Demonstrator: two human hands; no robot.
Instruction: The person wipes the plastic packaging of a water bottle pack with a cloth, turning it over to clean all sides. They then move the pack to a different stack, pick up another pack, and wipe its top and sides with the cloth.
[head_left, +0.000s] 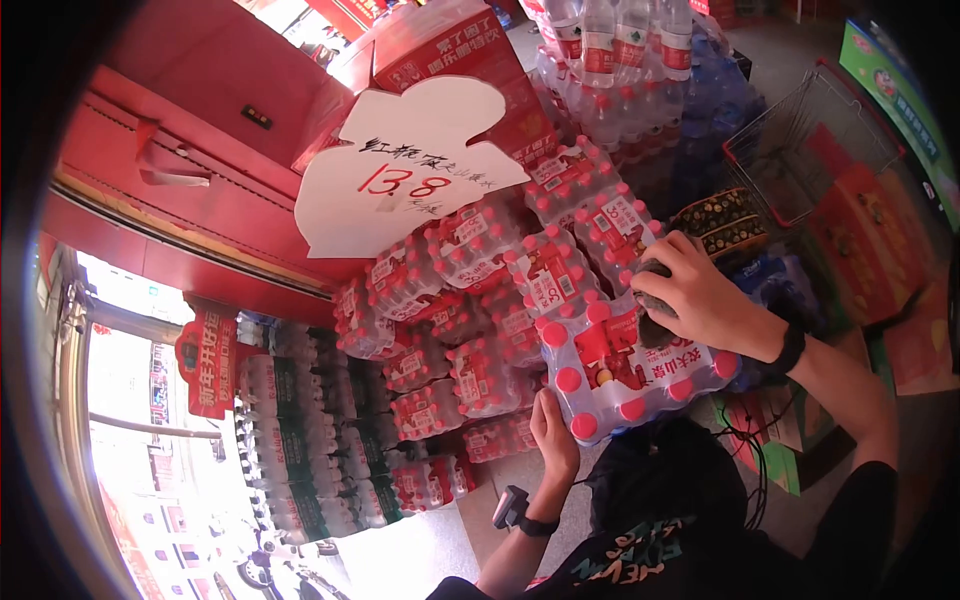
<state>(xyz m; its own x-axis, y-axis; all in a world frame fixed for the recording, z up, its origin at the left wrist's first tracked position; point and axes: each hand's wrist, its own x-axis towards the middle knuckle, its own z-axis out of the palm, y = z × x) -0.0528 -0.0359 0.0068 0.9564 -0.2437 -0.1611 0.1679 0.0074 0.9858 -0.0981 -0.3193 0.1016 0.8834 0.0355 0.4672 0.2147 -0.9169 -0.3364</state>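
A shrink-wrapped pack of red-capped water bottles (612,385) is in front of me, with a red and white label on top. My left hand (553,437) grips its near left corner, thumb up and most fingers hidden. Over the far right part of the pack, my right hand (683,289) has its fingers curled round a dark grey cloth-like thing (655,300), which touches the pack's top. Similar packs (550,277) lie just beyond. A white price sign (410,170) reading 13.8 stands above them.
More red-labelled packs (485,375) are stacked left of centre, beside rows of green-labelled bottles (285,440). A wire basket (790,150) stands at upper right, near a patterned dark box (718,222). Red cartons (455,65) are at the top. A dark cap (665,470) is below the pack.
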